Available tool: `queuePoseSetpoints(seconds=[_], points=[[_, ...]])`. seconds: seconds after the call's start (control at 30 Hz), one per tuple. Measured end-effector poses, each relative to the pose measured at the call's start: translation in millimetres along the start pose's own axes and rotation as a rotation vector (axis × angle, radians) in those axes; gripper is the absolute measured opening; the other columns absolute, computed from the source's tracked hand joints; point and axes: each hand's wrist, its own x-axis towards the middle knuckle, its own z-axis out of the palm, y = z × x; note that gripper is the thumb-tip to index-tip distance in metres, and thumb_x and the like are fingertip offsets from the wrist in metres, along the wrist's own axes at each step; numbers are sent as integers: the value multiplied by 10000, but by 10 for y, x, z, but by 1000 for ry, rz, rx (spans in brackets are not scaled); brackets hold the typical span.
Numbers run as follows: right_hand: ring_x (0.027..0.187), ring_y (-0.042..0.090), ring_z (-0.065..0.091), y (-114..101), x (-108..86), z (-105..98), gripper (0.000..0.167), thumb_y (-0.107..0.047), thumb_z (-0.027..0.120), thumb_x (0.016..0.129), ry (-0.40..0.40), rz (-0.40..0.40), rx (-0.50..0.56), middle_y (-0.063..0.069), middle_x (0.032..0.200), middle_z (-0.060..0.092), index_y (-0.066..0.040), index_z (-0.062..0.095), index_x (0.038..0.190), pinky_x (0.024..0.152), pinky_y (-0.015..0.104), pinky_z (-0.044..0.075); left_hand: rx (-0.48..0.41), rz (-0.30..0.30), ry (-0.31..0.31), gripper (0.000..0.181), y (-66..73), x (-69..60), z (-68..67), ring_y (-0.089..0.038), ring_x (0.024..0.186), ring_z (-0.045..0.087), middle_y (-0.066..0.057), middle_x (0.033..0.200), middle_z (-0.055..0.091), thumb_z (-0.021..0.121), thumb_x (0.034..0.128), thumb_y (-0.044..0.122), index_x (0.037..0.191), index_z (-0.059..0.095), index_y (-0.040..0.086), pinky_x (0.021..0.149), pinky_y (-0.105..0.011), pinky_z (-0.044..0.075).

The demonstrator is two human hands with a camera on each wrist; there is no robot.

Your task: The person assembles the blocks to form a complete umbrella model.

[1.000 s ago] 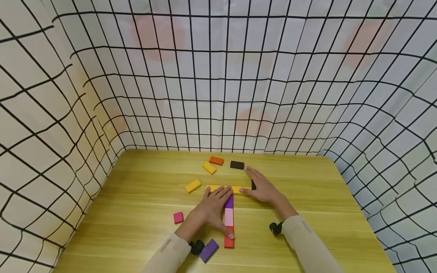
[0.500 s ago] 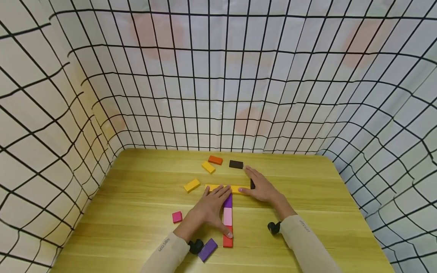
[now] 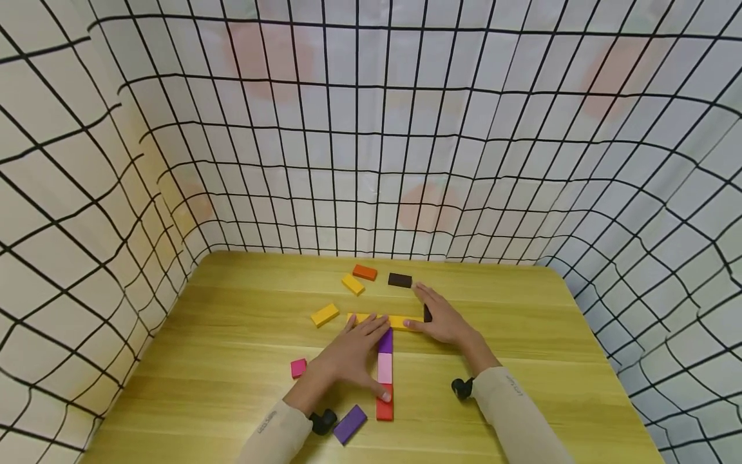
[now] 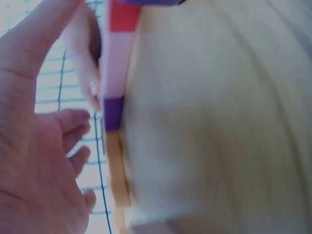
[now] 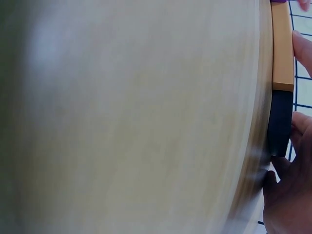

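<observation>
A T shape of flat blocks lies on the wooden table. Its crossbar is a row of yellow blocks (image 3: 406, 323), ending in a black block (image 3: 428, 314) at the right. Purple (image 3: 385, 341), pink (image 3: 385, 368) and red (image 3: 384, 410) blocks form the stem. My left hand (image 3: 350, 357) spreads beside the stem, fingertips at the yellow row and thumb over the red block. With fingers extended, my right hand (image 3: 447, 323) partly covers the black block; its thumb is at the yellow row. The right wrist view shows the black block (image 5: 280, 122) against the row's end.
Loose blocks lie around the T: an orange one (image 3: 364, 272), a second black one (image 3: 400, 280), two yellow ones (image 3: 353, 284), a magenta one (image 3: 298, 368) and a purple one (image 3: 350, 425). Black mesh (image 3: 371, 148) encloses the table's back and sides.
My left wrist has shifted slightly left, and its thumb has drawn back a little over the red block. The right hand and the blocks keep their places; the whole view drifts slightly.
</observation>
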Motion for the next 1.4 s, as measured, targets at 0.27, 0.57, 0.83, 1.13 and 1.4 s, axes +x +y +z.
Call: queuePoseSetpoints(seconds=[0.27, 0.57, 0.83, 1.13, 1.4], points=[[1577, 386, 213, 17, 14, 1, 989, -659, 633, 923, -2, -2, -1, 86, 1729, 189, -114, 240, 1649, 1242, 641, 226, -220, -15, 127, 1187, -421, -242, -291, -275, 1574, 262, -8, 1706, 278, 870, 673, 682, 1621, 352, 189, 1268, -544, 246], [1566, 424, 215, -5, -6, 20, 978, -607, 664, 923, 3, -4, 20, 124, 1722, 203, -86, 254, 1642, 1229, 671, 219, -249, -133, 171, 992, -908, -425, -487, -338, 1531, 333, -22, 1665, 360, 865, 773, 557, 1581, 434, 173, 1205, -604, 339], [1562, 444, 204, 0, -7, 53, 994, -639, 636, 923, 5, -17, 27, 140, 1722, 189, -73, 245, 1641, 1222, 690, 205, -276, -107, 155, 858, -1227, -455, -459, -351, 1379, 498, -107, 1604, 440, 866, 828, 422, 1532, 495, 101, 1155, -574, 414], [1574, 411, 203, 24, -4, 52, 988, -651, 639, 920, -1, -7, 22, 95, 1730, 183, -119, 239, 1651, 1228, 678, 214, -362, -49, 126, 649, -1324, -442, -422, -170, 973, 585, -41, 1289, 641, 828, 875, 166, 1468, 567, 120, 888, -345, 540], [1581, 395, 195, 10, 2, 29, 993, -659, 640, 918, -12, 7, 21, 69, 1735, 171, -140, 224, 1656, 1239, 664, 207, -407, -34, 122, 601, -1377, -417, -396, -161, 898, 568, -17, 1140, 653, 797, 888, 134, 1450, 583, 122, 794, -279, 524]])
